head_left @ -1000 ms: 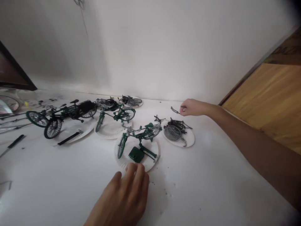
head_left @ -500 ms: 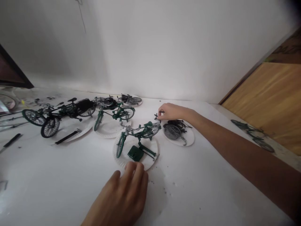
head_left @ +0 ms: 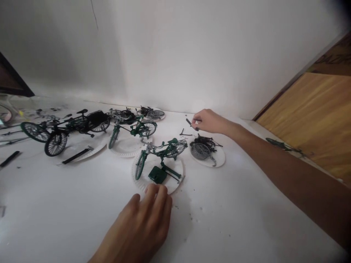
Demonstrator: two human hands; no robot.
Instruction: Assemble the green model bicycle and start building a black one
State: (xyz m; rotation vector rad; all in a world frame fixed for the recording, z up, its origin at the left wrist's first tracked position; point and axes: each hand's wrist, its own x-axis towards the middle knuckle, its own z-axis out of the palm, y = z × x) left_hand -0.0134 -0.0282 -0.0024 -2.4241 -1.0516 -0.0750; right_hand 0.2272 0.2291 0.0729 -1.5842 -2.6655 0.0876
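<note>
My right hand (head_left: 207, 121) reaches to the back of the white table, its thumb and fingers pinched on a small black part (head_left: 197, 119). Another short black stick-like piece (head_left: 188, 121) shows at the fingertips; whether it is gripped too I cannot tell. Just in front lies a thin black branched part (head_left: 183, 132). My left hand (head_left: 142, 223) rests palm down at the near rim of a paper plate (head_left: 139, 182), its fingers loosely bent and apart. On that plate are a green model bicycle (head_left: 164, 149), a dark green box-like part (head_left: 157, 175) and a green bar (head_left: 172, 170).
A second plate (head_left: 216, 160) holds grey wheels (head_left: 201, 150) and dark parts. More model bicycles stand left, one green (head_left: 134, 128), one black (head_left: 76, 126). A black-handled tool (head_left: 10, 159) lies far left. A wooden panel (head_left: 315, 120) borders the right.
My right hand has moved up and slightly right, away from the thin branched part, which now shows on the table. My left hand has stayed by the plate. The view has shifted slightly.
</note>
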